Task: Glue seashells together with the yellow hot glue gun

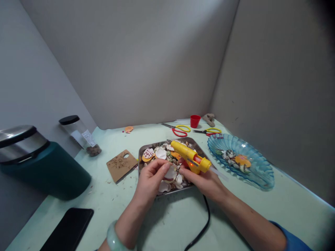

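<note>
Phone (66,230), flat, black & rectangular, lies nearest, at L. L hand (151,176) presses thumb & finger together, can't tell on what, over silver metal rectangular tray (176,190) w/ white & orange shells (160,153). R hand (206,179) grips yellow plastic glue gun (183,150), also above tray. At R, clear-blue scalloped oval dish (259,170); farther, red-&-yellow-handled metal scissors (174,128), then small red cup (195,121).

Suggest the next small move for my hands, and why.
Probably steady your left hand over the tray before turning the glue gun in your right hand. Anything between the left fingers is too small to make out, the nozzle points away from them, and the gun's light glows, so the nozzle may be hot.
</note>
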Demonstrator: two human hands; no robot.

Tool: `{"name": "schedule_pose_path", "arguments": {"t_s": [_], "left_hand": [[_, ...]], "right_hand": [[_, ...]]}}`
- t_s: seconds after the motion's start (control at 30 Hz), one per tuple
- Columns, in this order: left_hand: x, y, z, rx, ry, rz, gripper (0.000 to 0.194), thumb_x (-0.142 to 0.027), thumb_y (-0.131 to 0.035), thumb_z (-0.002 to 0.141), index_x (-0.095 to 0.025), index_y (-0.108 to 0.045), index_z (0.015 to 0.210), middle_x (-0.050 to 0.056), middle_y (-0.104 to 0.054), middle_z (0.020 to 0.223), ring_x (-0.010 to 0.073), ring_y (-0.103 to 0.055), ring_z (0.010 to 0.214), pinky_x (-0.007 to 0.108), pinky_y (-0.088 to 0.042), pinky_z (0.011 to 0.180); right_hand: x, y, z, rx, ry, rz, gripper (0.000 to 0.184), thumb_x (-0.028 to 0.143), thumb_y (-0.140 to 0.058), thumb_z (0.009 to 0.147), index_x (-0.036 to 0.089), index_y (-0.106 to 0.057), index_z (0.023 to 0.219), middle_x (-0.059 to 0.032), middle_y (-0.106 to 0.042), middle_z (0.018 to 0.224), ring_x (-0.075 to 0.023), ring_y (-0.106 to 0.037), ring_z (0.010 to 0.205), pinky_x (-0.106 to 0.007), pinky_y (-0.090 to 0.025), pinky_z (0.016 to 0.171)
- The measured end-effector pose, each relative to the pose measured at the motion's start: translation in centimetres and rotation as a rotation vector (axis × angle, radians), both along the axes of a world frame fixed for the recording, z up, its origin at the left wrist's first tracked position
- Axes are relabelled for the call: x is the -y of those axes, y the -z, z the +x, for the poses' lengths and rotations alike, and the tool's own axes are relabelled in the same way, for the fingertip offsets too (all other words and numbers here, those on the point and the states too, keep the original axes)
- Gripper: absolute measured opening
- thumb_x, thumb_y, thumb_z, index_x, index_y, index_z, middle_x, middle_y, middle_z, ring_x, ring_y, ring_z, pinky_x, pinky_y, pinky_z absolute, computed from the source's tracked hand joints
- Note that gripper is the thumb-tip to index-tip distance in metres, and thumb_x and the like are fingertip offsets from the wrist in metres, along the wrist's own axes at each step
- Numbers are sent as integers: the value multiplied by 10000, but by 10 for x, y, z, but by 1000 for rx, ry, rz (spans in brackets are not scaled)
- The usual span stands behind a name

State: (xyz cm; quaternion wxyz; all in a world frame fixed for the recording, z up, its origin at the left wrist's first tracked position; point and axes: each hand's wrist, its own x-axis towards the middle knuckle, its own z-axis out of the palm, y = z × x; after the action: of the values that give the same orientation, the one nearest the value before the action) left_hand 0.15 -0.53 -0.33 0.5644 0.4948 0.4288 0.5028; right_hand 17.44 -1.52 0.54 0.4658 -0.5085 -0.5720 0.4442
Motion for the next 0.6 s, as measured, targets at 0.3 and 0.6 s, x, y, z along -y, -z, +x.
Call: {"name": "schedule_pose_path", "arguments": {"t_s": [0.3,0.6], "left_hand": [[0,0,0,33,3,-32,303,-439,-762,754,-151,-694,821,-1,-665,712,100,-575,612,194,-485,581],[0,-5,4,87,35,-105,428,-392,-845,634,-152,-659,935,2,-682,698,121,-613,590,221,-504,568]], "right_hand": [[0,2,0,1,-22,29,249,404,-668,745,199,-672,885,-43,-702,794,-236,-657,750,-361,-538,695],[-4,8,0,-75,91,98,212,366,-697,783,206,-694,921,-44,-733,884,-240,-688,828,-365,-555,771]]}}
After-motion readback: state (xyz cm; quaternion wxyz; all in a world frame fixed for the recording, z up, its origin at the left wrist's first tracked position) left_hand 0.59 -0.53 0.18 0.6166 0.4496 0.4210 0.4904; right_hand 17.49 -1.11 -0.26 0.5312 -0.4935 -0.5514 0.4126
